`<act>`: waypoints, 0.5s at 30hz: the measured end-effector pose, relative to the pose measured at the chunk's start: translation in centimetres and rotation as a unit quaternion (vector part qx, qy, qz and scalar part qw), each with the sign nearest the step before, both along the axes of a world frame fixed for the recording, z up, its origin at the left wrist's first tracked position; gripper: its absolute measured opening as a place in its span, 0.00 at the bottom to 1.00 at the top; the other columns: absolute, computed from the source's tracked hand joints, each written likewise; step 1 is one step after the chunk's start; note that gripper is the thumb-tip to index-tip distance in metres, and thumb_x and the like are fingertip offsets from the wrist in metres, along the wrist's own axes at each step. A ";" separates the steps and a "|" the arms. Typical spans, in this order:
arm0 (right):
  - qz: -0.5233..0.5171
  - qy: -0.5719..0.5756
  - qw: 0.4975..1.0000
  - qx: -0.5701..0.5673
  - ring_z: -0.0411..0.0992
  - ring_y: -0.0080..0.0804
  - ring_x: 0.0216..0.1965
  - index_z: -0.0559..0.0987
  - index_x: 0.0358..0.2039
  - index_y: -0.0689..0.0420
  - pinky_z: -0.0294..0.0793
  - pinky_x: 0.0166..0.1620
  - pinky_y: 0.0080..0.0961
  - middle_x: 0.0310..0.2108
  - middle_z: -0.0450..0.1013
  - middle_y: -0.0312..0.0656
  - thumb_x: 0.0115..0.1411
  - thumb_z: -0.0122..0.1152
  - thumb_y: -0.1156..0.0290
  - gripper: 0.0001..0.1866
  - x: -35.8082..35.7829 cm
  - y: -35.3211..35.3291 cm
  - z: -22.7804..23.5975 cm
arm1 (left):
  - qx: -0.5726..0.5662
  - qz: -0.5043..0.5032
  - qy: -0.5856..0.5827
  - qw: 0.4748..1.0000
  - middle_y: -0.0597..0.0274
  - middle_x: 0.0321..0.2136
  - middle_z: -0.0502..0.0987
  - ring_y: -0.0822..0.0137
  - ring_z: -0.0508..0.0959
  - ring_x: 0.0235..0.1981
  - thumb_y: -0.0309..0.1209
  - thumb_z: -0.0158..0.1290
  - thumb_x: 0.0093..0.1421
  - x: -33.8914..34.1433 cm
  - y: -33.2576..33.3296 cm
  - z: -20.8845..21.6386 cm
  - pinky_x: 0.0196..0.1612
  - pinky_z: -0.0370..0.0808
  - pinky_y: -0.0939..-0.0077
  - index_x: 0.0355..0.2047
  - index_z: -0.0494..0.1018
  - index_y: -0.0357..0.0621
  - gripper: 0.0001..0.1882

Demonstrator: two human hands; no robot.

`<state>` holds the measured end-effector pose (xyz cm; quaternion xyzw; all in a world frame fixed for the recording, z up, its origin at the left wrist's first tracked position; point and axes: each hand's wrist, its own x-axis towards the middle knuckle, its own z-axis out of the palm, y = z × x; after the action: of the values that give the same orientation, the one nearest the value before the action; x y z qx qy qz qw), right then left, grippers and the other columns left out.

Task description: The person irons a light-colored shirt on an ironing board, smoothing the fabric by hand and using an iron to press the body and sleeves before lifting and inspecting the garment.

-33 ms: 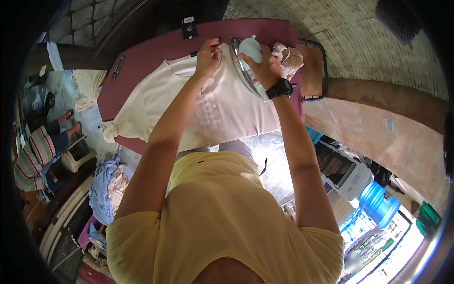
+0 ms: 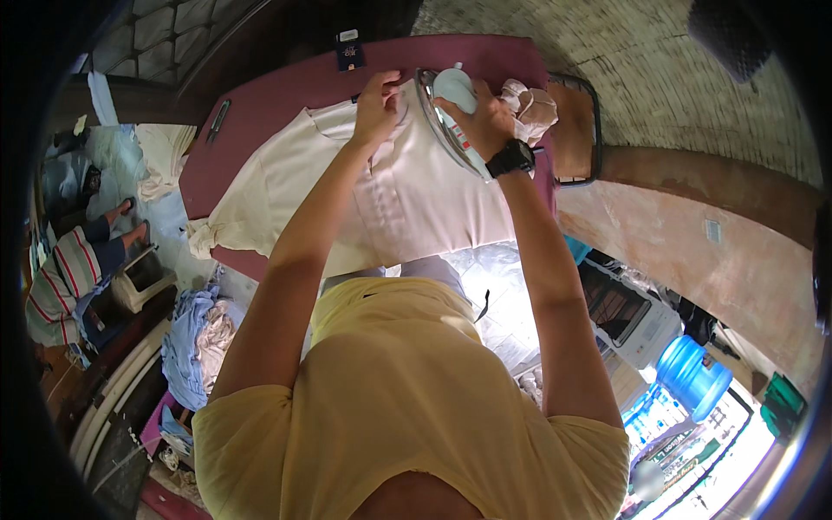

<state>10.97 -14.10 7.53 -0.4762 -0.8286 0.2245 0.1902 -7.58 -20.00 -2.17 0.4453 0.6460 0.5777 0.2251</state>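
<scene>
A cream shirt [image 2: 286,186] is spread over a maroon-covered ironing surface [image 2: 251,108]. My right hand [image 2: 487,121] is wrapped round the handle of a clothes iron [image 2: 452,91]; its metal soleplate edge faces left, over the right part of the shirt. At the upper edge of the garment, near the collar, my left hand [image 2: 377,108] has its fingers curled on the fabric; the fingertips are partly hidden. Right of the iron lies a bunched pale cloth [image 2: 530,111]. A dark watch [image 2: 511,159] is on my right wrist.
A dark blue booklet [image 2: 350,54] and a dark pen-like object [image 2: 218,120] lie on the maroon cover. A chair [image 2: 574,130] stands at its right end. Piled clothes [image 2: 191,338] are at lower left, a seated person [image 2: 69,277] beyond. A blue water jug [image 2: 693,373] stands lower right.
The iron and my right hand have shifted very slightly to the left. My left hand has moved a little left as well.
</scene>
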 end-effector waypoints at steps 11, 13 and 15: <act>0.019 -0.142 0.988 0.064 0.78 0.59 0.32 0.73 0.48 0.51 0.78 0.34 0.50 0.27 0.77 0.59 0.49 0.58 0.29 0.39 -4.6 2.2 -1.2 | -0.129 0.039 0.291 0.947 0.58 0.35 0.72 0.55 0.72 0.40 0.32 0.61 0.52 0.4 -7.4 -0.1 0.42 0.68 0.58 0.33 0.72 0.46 0.10; 0.018 -0.131 0.989 0.064 0.77 0.59 0.31 0.74 0.48 0.51 0.79 0.33 0.50 0.25 0.76 0.59 0.48 0.59 0.29 0.40 -4.8 2.0 -1.4 | -0.152 0.029 0.280 0.947 0.60 0.35 0.73 0.56 0.71 0.41 0.32 0.61 0.51 0.5 -7.4 -0.8 0.44 0.66 0.59 0.30 0.72 0.47 0.09; -0.014 -0.100 0.995 0.024 0.77 0.59 0.32 0.75 0.47 0.52 0.79 0.33 0.49 0.25 0.76 0.58 0.49 0.59 0.30 0.40 -5.7 2.6 -1.4 | -0.166 0.017 0.283 0.945 0.62 0.32 0.74 0.57 0.72 0.41 0.32 0.61 0.51 0.3 -7.3 -1.0 0.44 0.66 0.59 0.28 0.72 0.47 0.09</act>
<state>5.29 -11.50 6.17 -0.5030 -0.8420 0.1528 0.1212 -7.31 -27.31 -3.17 0.5355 0.7772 0.3169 0.0938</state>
